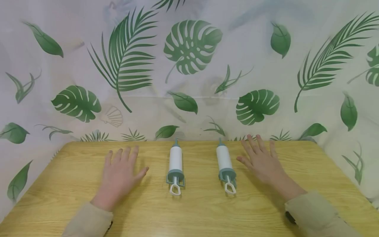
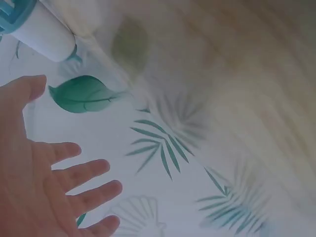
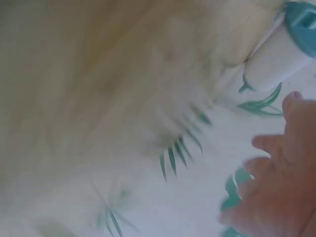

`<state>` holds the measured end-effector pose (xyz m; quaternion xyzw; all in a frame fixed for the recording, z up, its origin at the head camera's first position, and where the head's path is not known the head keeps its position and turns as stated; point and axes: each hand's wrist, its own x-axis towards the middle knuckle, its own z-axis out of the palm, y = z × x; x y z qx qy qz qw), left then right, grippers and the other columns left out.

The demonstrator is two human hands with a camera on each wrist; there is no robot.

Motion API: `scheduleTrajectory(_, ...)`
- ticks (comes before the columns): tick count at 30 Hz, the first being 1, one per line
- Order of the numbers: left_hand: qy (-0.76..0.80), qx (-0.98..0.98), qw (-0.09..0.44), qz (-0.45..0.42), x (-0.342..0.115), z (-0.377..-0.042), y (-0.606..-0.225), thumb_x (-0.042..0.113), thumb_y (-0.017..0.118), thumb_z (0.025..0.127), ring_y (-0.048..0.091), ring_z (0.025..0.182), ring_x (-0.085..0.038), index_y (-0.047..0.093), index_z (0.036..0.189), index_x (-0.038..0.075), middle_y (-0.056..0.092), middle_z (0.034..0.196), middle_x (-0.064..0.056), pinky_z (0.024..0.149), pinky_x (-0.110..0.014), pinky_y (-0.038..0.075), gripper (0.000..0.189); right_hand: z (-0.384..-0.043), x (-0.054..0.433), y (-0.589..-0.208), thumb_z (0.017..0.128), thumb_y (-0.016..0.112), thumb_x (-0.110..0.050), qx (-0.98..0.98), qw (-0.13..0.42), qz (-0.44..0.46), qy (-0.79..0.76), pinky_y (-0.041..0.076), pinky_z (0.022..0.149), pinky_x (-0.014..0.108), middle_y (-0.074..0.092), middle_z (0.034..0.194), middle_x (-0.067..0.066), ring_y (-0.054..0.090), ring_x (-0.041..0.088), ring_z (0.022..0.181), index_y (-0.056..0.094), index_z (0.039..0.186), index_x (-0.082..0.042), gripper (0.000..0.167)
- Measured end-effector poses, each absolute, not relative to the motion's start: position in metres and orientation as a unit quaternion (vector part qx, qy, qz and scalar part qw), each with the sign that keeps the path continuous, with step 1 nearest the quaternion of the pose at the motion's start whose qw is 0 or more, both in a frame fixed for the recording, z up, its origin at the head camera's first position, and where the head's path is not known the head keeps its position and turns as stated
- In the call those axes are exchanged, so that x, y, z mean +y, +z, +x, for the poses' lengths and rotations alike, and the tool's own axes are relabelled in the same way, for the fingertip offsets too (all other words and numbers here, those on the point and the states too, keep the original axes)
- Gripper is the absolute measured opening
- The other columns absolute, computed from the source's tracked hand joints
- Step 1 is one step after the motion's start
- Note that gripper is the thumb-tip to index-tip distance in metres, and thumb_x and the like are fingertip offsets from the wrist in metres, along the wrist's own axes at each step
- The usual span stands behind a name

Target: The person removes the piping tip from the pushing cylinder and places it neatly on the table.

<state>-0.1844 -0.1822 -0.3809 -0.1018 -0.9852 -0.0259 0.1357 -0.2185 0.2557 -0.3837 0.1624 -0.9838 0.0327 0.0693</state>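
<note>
Two syringe-like plungers lie side by side near the middle of the table, each with a white barrel, a teal nozzle and collar, and a white pull loop. The left syringe point(image 1: 176, 158) points straight toward the back edge. Slightly angled, the right syringe point(image 1: 224, 158) has its nozzle leaning left. My left hand point(image 1: 119, 172) is spread to the left of the left syringe, apart from it. On the other side, my right hand point(image 1: 263, 161) spreads its fingers near the right syringe without touching it. Both wrist views show part of a barrel beside the thumb.
The wooden table point(image 1: 195, 214) has a light wood grain. Right behind its back edge hangs a white curtain point(image 1: 207, 115) printed with green leaves, which also runs down both sides. Beige sleeves point(image 1: 88, 220) cover my forearms.
</note>
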Motion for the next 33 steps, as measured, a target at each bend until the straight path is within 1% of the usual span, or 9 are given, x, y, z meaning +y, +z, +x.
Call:
scheduleTrajectory(2, -0.030, -0.984, 0.140, -0.108, -0.179, -0.181, -0.380, 0.055, 0.051, 0.091, 0.039, 0.127, -0.041, 0.035, 0.146, 0.007, 0.043, 0.140, -0.021, 0.107, -0.060, 0.018, 0.075, -0.219, 0.252, -0.383, 0.100, 0.028, -0.056, -0.982, 0.071, 0.174, 0.035, -0.013, 0.106, 0.061, 0.003, 0.158, 0.018, -0.008, 0.036, 0.142, 0.015, 0.153, -0.007, 0.073)
scheduleTrajectory(6, -0.073, -0.981, 0.137, -0.112, -0.169, -0.175, -0.378, 0.056, 0.050, 0.092, 0.042, 0.125, -0.038, 0.038, 0.145, 0.009, 0.045, 0.140, -0.018, 0.103, -0.058, 0.028, 0.073, -0.218, 0.242, -0.380, 0.100, 0.031, -0.053, -0.975, 0.078, 0.202, 0.046, -0.005, 0.108, 0.062, 0.008, 0.157, 0.019, -0.002, 0.039, 0.142, 0.020, 0.152, -0.005, 0.072)
scheduleTrajectory(11, -0.167, -0.971, 0.122, -0.120, -0.153, -0.173, -0.378, 0.059, 0.048, 0.092, 0.045, 0.124, -0.036, 0.040, 0.144, 0.010, 0.049, 0.138, -0.016, 0.100, -0.057, 0.033, 0.072, -0.216, 0.219, -0.368, 0.100, 0.034, -0.052, -0.968, 0.078, 0.224, 0.077, 0.003, 0.109, 0.062, 0.016, 0.156, 0.018, 0.005, 0.040, 0.142, 0.024, 0.151, -0.006, 0.070)
scheduleTrajectory(16, -0.228, -0.959, 0.107, -0.126, -0.136, -0.174, -0.380, 0.054, 0.053, 0.092, 0.047, 0.123, -0.036, 0.044, 0.141, 0.008, 0.050, 0.137, -0.014, 0.098, -0.057, 0.037, 0.068, -0.218, 0.188, -0.355, 0.101, 0.039, -0.047, -0.952, 0.073, 0.270, 0.120, 0.013, 0.111, 0.057, 0.028, 0.152, 0.017, 0.016, 0.038, 0.141, 0.032, 0.147, -0.001, 0.065)
scheduleTrajectory(19, -0.254, -0.956, 0.092, -0.117, -0.125, -0.174, -0.380, 0.051, 0.056, 0.092, 0.045, 0.124, -0.036, 0.044, 0.141, 0.007, 0.048, 0.138, -0.016, 0.098, -0.056, 0.038, 0.067, -0.221, 0.168, -0.351, 0.101, 0.038, -0.046, -0.937, 0.024, 0.281, 0.206, 0.021, 0.110, 0.053, 0.033, 0.150, 0.017, 0.026, 0.036, 0.138, 0.036, 0.146, -0.001, 0.063)
scheduleTrajectory(21, -0.271, -0.953, 0.077, -0.106, -0.118, -0.175, -0.380, 0.049, 0.057, 0.091, 0.043, 0.125, -0.037, 0.042, 0.142, 0.005, 0.046, 0.139, -0.018, 0.099, -0.055, 0.038, 0.069, -0.223, 0.155, -0.349, 0.102, 0.034, -0.047, -0.922, -0.031, 0.269, 0.276, 0.025, 0.109, 0.051, 0.037, 0.148, 0.014, 0.031, 0.034, 0.136, 0.036, 0.146, -0.004, 0.062)
scheduleTrajectory(25, -0.304, -0.947, 0.049, -0.091, -0.104, -0.178, -0.378, 0.050, 0.059, 0.090, 0.043, 0.124, -0.038, 0.038, 0.143, 0.002, 0.044, 0.137, -0.021, 0.098, -0.054, 0.039, 0.075, -0.233, 0.129, -0.345, 0.102, 0.029, -0.052, -0.899, -0.113, 0.228, 0.358, 0.028, 0.108, 0.051, 0.042, 0.145, 0.013, 0.035, 0.034, 0.134, 0.037, 0.146, -0.006, 0.064)
scheduleTrajectory(29, -0.331, -0.939, 0.027, -0.087, -0.091, -0.182, -0.377, 0.052, 0.060, 0.089, 0.052, 0.109, -0.032, 0.036, 0.144, 0.000, 0.049, 0.129, -0.022, 0.083, -0.045, 0.050, 0.079, -0.249, 0.109, -0.344, 0.102, 0.026, -0.052, -0.895, -0.148, 0.209, 0.366, 0.025, 0.110, 0.050, 0.037, 0.148, 0.014, 0.031, 0.035, 0.136, 0.034, 0.147, -0.005, 0.066)
scheduleTrajectory(33, -0.335, -0.939, 0.005, -0.075, -0.081, -0.188, -0.376, 0.058, 0.059, 0.087, 0.052, 0.096, -0.028, 0.033, 0.145, -0.001, 0.050, 0.124, -0.022, 0.068, -0.036, 0.049, 0.087, -0.264, 0.098, -0.347, 0.103, 0.025, -0.048, -0.896, -0.164, 0.209, 0.355, 0.024, 0.110, 0.050, 0.033, 0.150, 0.016, 0.028, 0.035, 0.138, 0.031, 0.148, -0.003, 0.064)
